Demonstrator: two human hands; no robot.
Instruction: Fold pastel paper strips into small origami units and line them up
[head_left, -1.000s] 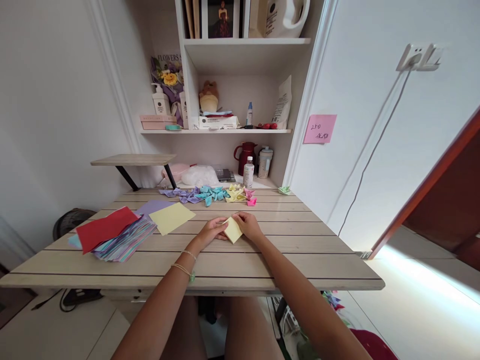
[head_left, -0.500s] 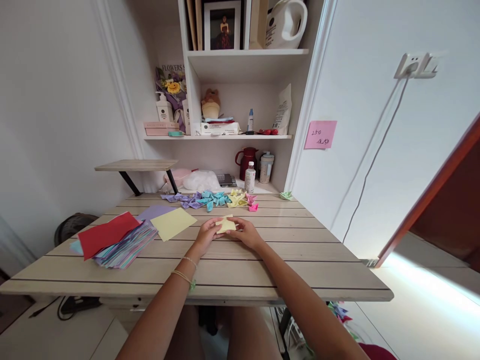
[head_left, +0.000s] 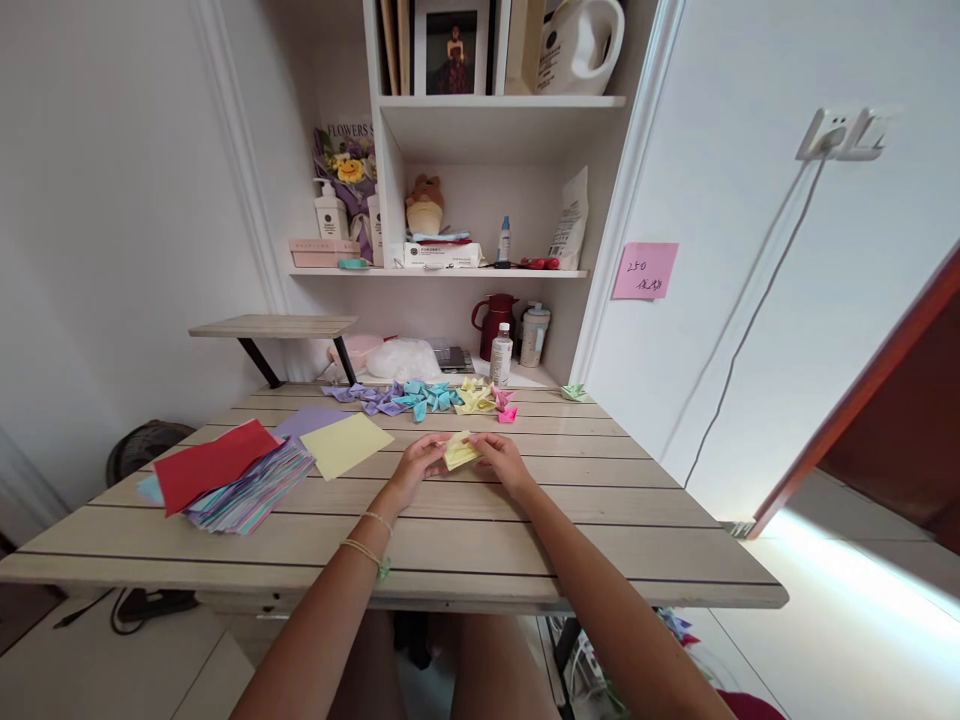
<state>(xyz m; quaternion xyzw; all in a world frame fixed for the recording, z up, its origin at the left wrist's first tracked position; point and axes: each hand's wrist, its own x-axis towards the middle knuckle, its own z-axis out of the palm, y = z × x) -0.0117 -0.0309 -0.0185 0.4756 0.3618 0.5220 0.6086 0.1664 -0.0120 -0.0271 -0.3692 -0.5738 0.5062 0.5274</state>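
A small folded piece of yellow paper [head_left: 460,451] is held between my two hands, just above the middle of the table. My left hand [head_left: 418,466] pinches its left edge. On the other side, my right hand [head_left: 501,460] grips the upper right part with thumb and fingers. Beyond my hands lies a row of folded paper pieces: purple ones [head_left: 381,400], blue ones [head_left: 424,397], yellow ones [head_left: 474,398] and pink ones [head_left: 507,414]. A flat yellow sheet [head_left: 347,446] rests left of my left hand.
At the left lies a stack of coloured paper [head_left: 251,492] with a red sheet [head_left: 214,464] on top. A clear bottle [head_left: 501,355] and a dark red jug [head_left: 493,322] stand behind the row. A small raised shelf [head_left: 274,326] stands at the back left; a green folded piece [head_left: 573,392] lies back right.
The yellow paper has been turned and tilted in my hands, and its folded layers now show. My right hand has shifted slightly to the right. The view has moved a little.
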